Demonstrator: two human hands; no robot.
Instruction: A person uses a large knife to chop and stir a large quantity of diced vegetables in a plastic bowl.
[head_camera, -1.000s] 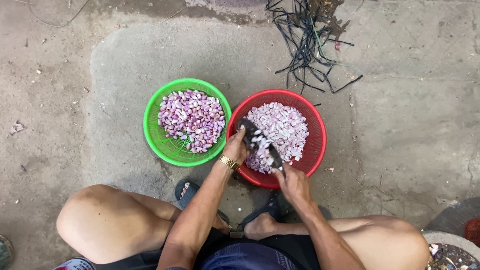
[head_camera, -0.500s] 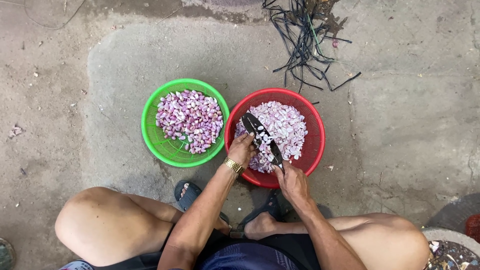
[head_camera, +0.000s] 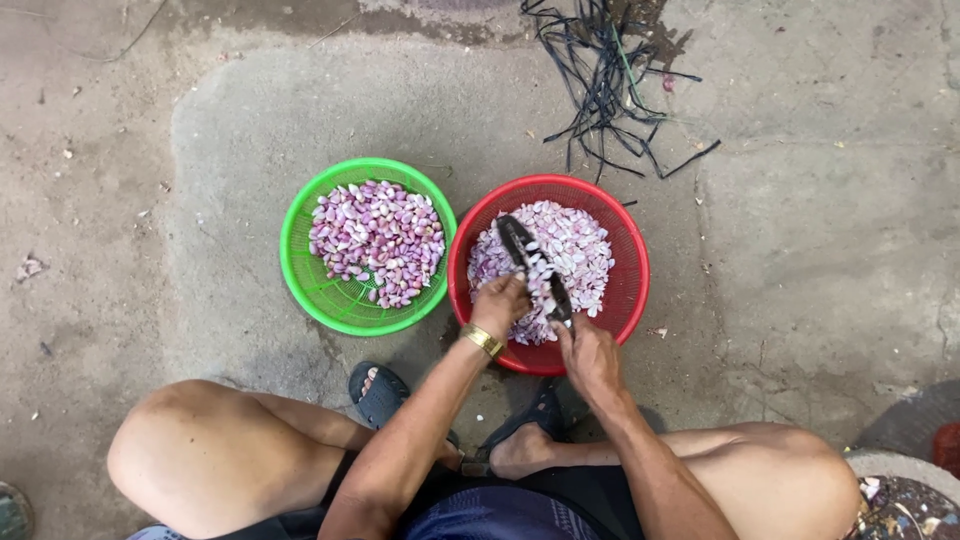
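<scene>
I am squatting on a concrete floor over two round plastic baskets. The green basket (head_camera: 300, 275) on the left holds whole peeled purple shallots (head_camera: 378, 240). In the red basket (head_camera: 630, 265) on the right lies a heap of sliced shallot pieces (head_camera: 575, 250). My right hand (head_camera: 590, 355) grips the handle of a dark knife (head_camera: 520, 245), whose blade points away over the heap with slices on it. My left hand (head_camera: 500, 303), with a gold bracelet at the wrist, is closed beside the blade over the near side of the red basket; what it holds is hidden.
A tangle of black strips (head_camera: 610, 85) lies on the floor beyond the red basket. My feet in dark sandals (head_camera: 380, 392) rest just below the baskets, knees spread to both sides. A round stone rim (head_camera: 900, 465) shows at the bottom right corner.
The knife blade has swung from lying across the heap to pointing further away, and both hands have shifted slightly toward the near rim of the red basket.
</scene>
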